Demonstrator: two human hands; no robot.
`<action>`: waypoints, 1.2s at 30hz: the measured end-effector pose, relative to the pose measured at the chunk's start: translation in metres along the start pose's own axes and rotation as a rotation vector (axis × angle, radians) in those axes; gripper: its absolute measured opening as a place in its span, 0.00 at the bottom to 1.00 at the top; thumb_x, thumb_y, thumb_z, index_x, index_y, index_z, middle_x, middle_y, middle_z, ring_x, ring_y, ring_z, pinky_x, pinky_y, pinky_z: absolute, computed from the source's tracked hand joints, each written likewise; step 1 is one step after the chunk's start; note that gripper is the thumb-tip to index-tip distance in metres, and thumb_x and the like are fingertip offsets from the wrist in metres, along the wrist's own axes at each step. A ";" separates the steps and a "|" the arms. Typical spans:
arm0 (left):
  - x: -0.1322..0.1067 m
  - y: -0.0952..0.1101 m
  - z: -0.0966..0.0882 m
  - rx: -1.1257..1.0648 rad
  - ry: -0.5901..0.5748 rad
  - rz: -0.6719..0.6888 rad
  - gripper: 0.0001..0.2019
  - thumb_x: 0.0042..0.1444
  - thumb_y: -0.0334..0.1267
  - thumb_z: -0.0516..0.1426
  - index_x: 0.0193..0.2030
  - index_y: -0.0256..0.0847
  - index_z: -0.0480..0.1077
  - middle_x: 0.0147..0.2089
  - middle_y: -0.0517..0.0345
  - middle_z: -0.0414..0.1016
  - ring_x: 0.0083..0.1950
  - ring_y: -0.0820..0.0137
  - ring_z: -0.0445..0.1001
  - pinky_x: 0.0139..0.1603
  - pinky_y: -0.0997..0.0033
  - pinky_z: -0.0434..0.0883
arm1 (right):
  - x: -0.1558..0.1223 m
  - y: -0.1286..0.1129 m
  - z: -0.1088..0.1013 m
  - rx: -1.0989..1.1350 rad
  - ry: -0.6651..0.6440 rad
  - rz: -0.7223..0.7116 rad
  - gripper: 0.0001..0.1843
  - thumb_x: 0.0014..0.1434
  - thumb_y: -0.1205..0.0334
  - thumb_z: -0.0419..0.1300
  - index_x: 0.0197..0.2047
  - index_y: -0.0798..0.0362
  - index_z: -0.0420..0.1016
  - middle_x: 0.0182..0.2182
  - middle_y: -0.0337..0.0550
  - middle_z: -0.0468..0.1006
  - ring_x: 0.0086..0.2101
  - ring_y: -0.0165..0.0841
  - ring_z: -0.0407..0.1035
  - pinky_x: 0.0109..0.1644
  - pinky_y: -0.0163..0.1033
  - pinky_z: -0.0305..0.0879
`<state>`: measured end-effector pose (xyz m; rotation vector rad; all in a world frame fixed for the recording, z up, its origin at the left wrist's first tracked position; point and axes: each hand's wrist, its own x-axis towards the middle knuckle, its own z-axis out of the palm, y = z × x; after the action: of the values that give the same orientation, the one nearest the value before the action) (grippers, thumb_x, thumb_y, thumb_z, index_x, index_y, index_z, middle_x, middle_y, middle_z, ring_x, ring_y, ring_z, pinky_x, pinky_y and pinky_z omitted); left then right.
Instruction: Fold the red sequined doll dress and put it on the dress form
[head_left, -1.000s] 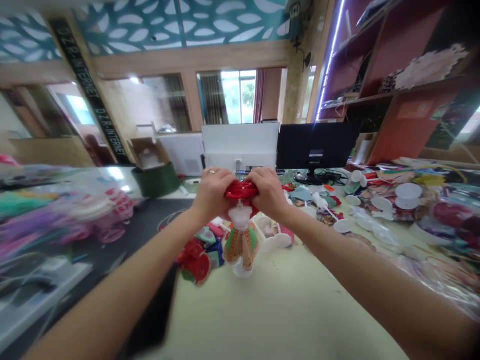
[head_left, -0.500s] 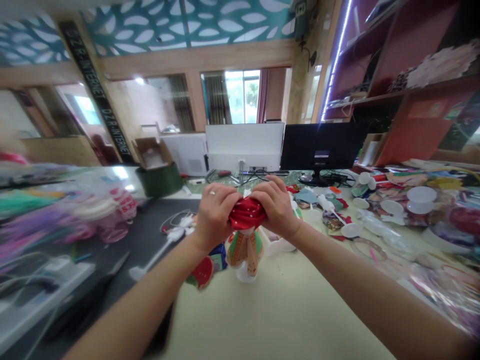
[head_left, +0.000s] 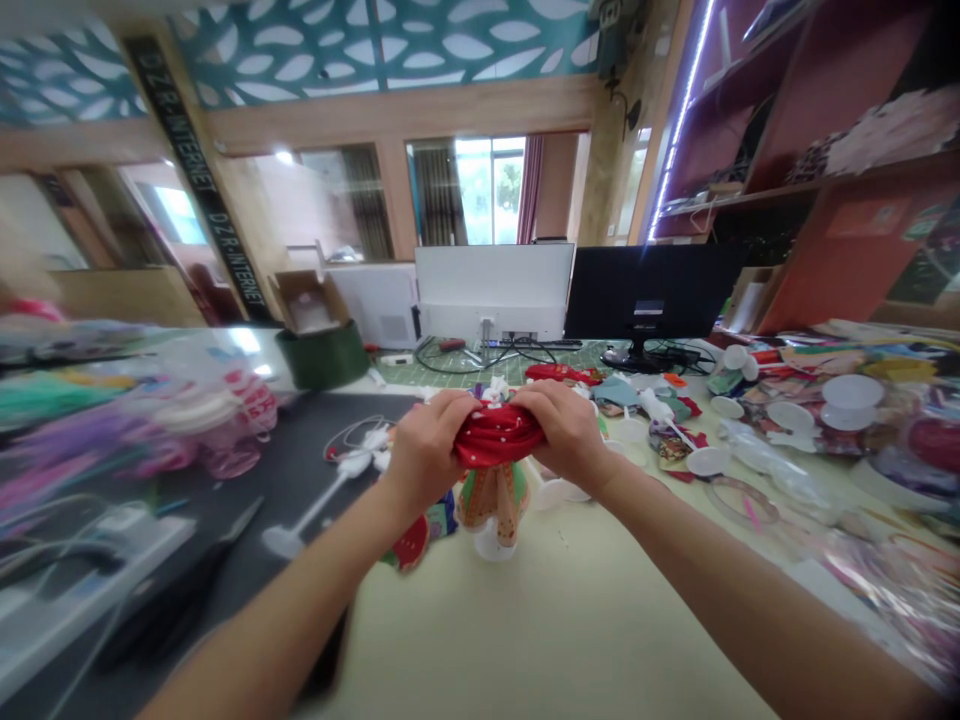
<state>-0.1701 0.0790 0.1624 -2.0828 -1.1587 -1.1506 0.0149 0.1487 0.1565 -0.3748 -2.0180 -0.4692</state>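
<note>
L hand (head_left: 429, 450): clenched on the left end of red dotted cloth (head_left: 498, 438).
R hand (head_left: 562, 432): clenched on its right end.
Cloth: between your hands, atop skirted figure (head_left: 493, 498) on white stand (head_left: 491, 545), just below your hands; grip prob. keeps it taut.
Vs earlier: cloth spread wider, hands further apart.

The left hand (head_left: 427, 450) and right hand (head_left: 566, 435) grip a red dotted cloth (head_left: 499, 435) bunched atop a doll (head_left: 495, 500) in a patterned skirt, upright on a white stand (head_left: 489, 545). Left of the doll, a white plastic rod (head_left: 315, 510) lies on a black mat (head_left: 281, 470); right of it lie white discs (head_left: 709, 460).
</note>
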 end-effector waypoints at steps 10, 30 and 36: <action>0.006 -0.001 -0.018 -0.101 -0.209 -0.208 0.18 0.42 0.32 0.63 0.43 0.40 0.67 0.36 0.60 0.76 0.32 0.69 0.74 0.34 0.72 0.71 | -0.001 -0.005 -0.003 -0.006 -0.061 0.068 0.11 0.50 0.74 0.52 0.37 0.53 0.68 0.30 0.43 0.75 0.30 0.33 0.68 0.31 0.34 0.59; -0.033 -0.001 0.010 0.155 0.176 0.083 0.15 0.55 0.27 0.52 0.49 0.40 0.60 0.49 0.46 0.73 0.49 0.62 0.73 0.46 0.62 0.72 | -0.033 -0.019 0.014 0.052 0.112 0.133 0.13 0.53 0.75 0.51 0.40 0.51 0.62 0.39 0.49 0.75 0.41 0.36 0.71 0.42 0.43 0.69; -0.050 -0.002 0.016 0.187 0.251 0.130 0.10 0.54 0.28 0.54 0.42 0.42 0.64 0.54 0.47 0.68 0.57 0.59 0.65 0.54 0.52 0.66 | -0.042 -0.023 0.013 -0.007 0.104 0.097 0.11 0.53 0.76 0.54 0.37 0.52 0.64 0.46 0.52 0.70 0.47 0.41 0.63 0.50 0.52 0.64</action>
<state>-0.1793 0.0696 0.1118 -1.7872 -0.9590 -1.1564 0.0136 0.1318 0.1093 -0.4422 -1.8888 -0.4271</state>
